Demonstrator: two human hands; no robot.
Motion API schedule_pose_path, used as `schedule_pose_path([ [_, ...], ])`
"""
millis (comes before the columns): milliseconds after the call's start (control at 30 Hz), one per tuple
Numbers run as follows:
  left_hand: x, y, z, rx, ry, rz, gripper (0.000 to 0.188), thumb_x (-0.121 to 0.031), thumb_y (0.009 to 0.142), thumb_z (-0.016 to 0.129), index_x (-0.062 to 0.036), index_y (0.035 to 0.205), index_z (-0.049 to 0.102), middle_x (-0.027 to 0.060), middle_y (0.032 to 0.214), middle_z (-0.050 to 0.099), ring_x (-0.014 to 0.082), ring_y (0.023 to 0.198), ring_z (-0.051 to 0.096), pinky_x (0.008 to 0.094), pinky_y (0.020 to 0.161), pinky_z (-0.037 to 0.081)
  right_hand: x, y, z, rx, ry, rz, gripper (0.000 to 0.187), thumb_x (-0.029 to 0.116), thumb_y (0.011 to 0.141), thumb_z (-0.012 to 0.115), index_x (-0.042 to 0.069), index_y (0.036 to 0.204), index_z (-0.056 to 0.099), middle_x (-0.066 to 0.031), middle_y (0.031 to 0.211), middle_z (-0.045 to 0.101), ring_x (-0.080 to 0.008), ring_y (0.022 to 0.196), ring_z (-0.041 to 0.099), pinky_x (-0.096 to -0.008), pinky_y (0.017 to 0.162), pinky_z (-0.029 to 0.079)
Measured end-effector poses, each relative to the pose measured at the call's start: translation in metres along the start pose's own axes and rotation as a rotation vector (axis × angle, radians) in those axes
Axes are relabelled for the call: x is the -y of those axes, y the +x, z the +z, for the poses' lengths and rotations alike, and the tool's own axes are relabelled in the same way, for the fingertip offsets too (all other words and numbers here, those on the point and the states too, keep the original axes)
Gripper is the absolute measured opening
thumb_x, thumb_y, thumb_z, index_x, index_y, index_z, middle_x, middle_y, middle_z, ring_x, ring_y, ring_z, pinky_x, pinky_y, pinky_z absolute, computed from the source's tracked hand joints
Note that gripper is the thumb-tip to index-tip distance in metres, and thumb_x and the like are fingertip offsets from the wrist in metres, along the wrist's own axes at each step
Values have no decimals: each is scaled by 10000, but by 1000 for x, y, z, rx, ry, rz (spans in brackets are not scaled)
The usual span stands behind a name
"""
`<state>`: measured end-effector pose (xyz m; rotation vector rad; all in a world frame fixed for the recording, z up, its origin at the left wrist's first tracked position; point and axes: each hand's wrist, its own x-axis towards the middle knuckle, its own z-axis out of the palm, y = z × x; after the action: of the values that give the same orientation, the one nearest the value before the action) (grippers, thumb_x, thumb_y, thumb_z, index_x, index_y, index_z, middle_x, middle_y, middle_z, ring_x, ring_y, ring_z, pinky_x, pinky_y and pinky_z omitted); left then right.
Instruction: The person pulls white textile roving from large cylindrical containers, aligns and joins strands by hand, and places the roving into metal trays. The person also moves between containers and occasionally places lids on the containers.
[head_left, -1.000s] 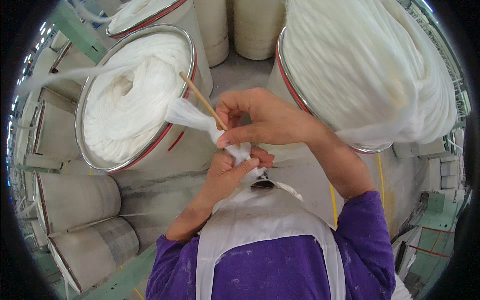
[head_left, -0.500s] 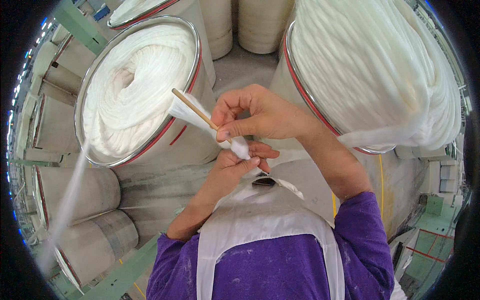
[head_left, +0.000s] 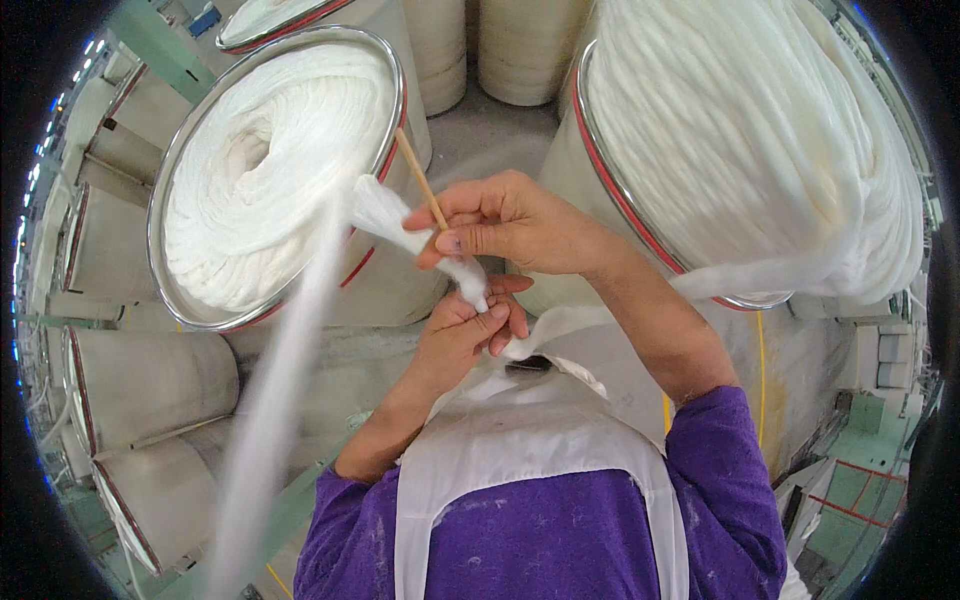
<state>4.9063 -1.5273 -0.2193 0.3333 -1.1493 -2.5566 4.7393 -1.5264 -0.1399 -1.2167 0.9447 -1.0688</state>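
My right hand (head_left: 525,225) pinches a thin wooden stick (head_left: 420,178) between thumb and fingers, its free end pointing up and left. A fluffy tuft of white fibre sliver (head_left: 385,212) sticks out to the left, behind the stick. Just below, my left hand (head_left: 455,335) has its thumb and fingers closed on the sliver's narrowed lower part (head_left: 470,280). A soft band of sliver (head_left: 570,318) lies to the right of the left hand, passing behind my right forearm. How the fibre sits around the stick is partly hidden by my right fingers.
A tall can (head_left: 395,290) with coiled sliver (head_left: 300,110) stands at front left. At right, another can (head_left: 560,190) overflows with thick sliver (head_left: 740,130). A blurred strand (head_left: 285,390) hangs down the left side. More cans (head_left: 150,385) lie beyond it.
The stick has swung more upright. The blurred strand at left has shifted right, toward the tuft. A band of sliver now shows to the right of my left hand.
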Motion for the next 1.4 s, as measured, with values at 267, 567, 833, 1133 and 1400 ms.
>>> schedule_pose_path([
  [267,1,1,2,-196,-108,13,255,-155,960,512,23,1127,586,-70,600,341,43,511,296,212,465,218,1,-2,3,-189,-11,-21,241,152,832,720,-28,969,637,-56,828,671,-78,749,592,-228,669,472],
  [567,-6,0,1,-306,260,-20,268,-156,934,557,9,1144,581,-92,600,344,32,485,265,215,442,181,-14,12,7,-280,-57,-99,278,211,717,831,51,766,608,-2,747,622,-63,689,542,-229,639,445],
  [833,-23,-11,-21,-71,106,-282,470,-385,1022,361,15,1175,554,-83,533,254,47,460,202,232,433,152,-23,34,29,-507,-93,-115,251,165,765,793,55,826,576,-14,845,615,-84,824,554,-250,751,459],
  [1133,36,-50,-119,-290,-100,-282,397,-315,999,440,2,1226,514,-20,744,407,82,635,354,247,567,283,28,-35,48,76,-91,-492,140,194,856,672,73,913,630,-42,864,667,-144,782,632,-314,676,483],
  [1400,70,-70,-116,-875,573,-109,561,-168,912,590,10,1388,351,164,1263,534,236,1155,501,355,972,402,-4,-195,7,159,-423,-58,180,226,810,704,62,853,645,-73,734,653,-231,667,630,-361,594,456],
])
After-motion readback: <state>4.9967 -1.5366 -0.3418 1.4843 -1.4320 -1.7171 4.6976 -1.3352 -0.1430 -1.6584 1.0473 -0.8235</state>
